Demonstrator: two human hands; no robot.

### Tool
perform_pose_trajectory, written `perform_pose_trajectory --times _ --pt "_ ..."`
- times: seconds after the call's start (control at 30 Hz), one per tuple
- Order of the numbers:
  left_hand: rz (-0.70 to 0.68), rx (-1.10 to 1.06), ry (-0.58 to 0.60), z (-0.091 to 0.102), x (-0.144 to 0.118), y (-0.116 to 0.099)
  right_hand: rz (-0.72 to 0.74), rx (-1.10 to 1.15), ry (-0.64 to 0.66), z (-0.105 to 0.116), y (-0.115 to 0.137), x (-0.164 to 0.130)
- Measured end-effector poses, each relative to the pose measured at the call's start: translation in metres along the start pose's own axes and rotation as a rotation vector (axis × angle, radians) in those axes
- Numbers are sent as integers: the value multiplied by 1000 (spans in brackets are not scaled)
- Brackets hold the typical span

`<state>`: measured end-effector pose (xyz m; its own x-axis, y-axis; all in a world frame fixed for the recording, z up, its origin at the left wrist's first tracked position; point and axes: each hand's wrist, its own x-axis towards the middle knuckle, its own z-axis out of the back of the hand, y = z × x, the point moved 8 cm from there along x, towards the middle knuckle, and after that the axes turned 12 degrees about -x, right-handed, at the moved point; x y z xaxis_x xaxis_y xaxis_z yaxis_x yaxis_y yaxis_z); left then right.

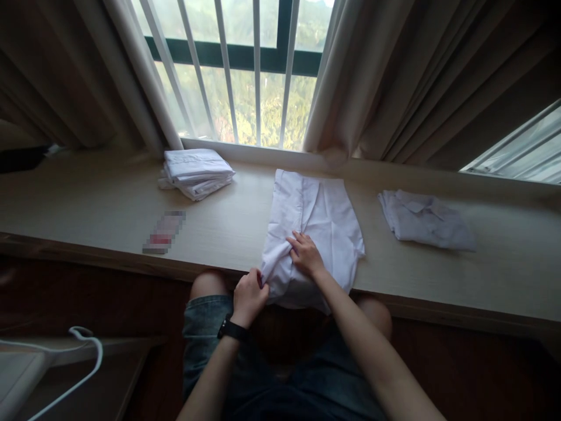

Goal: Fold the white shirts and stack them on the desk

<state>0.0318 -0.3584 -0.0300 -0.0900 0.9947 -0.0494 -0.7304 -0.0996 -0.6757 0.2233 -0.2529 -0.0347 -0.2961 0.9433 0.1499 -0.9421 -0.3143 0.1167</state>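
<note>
A white shirt [326, 213] lies partly folded on the wooden ledge, its lower end hanging over the front edge towards my lap. My left hand [250, 297], with a black watch on the wrist, is closed on the shirt's lower left edge. On the middle of the cloth rests my right hand [305, 255], fingers apart and touching the creased fabric; its thumb is hard to make out. Creases run between the two hands. To the left sits a stack of folded white garments [197, 171]. A folded white collared shirt [425, 219] lies to the right.
A pixelated flat object [165, 232] lies on the ledge [109, 193] at left. Curtains [385, 76] flank a barred window [245, 76] behind. A white hanger [99, 356] is at lower left, and my knees are under the ledge's front edge.
</note>
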Motion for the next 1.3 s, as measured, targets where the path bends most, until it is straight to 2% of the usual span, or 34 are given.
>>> perform_pose_trajectory --times 0.17,0.23,0.3,0.37,0.43,0.57,0.63,0.73,0.87,0.93,1.07,1.2,1.3 --pt "-139 -181 -171 7 -10 -5 11 28 -69 -2 -2 0" --pt "-170 -258 -193 1 -16 -1 17 64 -115 -4 -4 1" --pt "-199 -296 -160 -11 -23 4 15 121 -168 -4 -8 0" --pt "-244 -273 -109 -25 -30 7 -3 190 -226 -3 -13 -1" --pt "-314 -202 -106 -31 -38 6 -27 246 -266 -2 -18 -3" --pt "-462 -52 -194 -25 -56 -2 -54 243 -229 -5 -21 -2" --pt "-474 -87 -164 -24 -61 -3 -77 224 -203 -7 -23 -2" --pt "-343 -330 -75 -28 -62 7 -112 210 -226 -4 -26 -3" --pt "112 -835 -122 -39 -55 43 -115 148 -314 8 -24 -8" --pt "272 -1029 -35 -54 -52 47 -45 99 -273 10 -16 -8" --pt "332 -1113 249 -77 -50 32 30 -29 -61 0 -1 -2" --pt "334 -1115 334 -87 -60 30 -9 -117 29 -7 3 2" --pt "398 -1126 369 -91 -73 34 -16 -163 73 -6 0 6"
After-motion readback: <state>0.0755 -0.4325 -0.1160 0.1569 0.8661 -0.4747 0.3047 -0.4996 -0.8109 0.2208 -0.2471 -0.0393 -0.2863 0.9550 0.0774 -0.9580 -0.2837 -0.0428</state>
